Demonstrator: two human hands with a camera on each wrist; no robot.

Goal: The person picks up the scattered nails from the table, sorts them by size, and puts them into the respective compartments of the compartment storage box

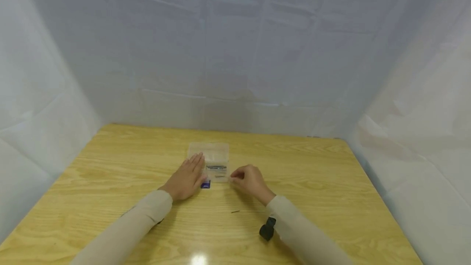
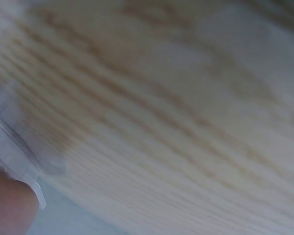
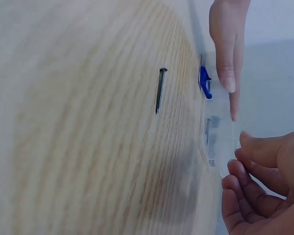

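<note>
A small clear plastic box [image 1: 208, 153] stands on the wooden table [image 1: 110, 167], with dark screws [image 1: 216, 167] inside it. My left hand [image 1: 187, 177] lies flat, fingers straight, against the box's left side; its fingers [image 3: 225, 49] also show in the right wrist view. A blue clip [image 1: 205, 184] sits by the left thumb at the box's front edge, seen as the blue clip [image 3: 205, 82] from the right wrist. My right hand [image 1: 247, 178] has curled fingers [image 3: 245, 191] that pinch the box's near right corner [image 3: 216, 152]. The left wrist view is blurred and shows only the box's edge [image 2: 14, 156].
A single dark nail [image 1: 235, 212] lies loose on the table in front of the box, also seen as the nail [image 3: 160, 89]. A black wrist camera [image 1: 267, 229] is on the right sleeve. White cloth walls [image 1: 235, 52] enclose the table on three sides.
</note>
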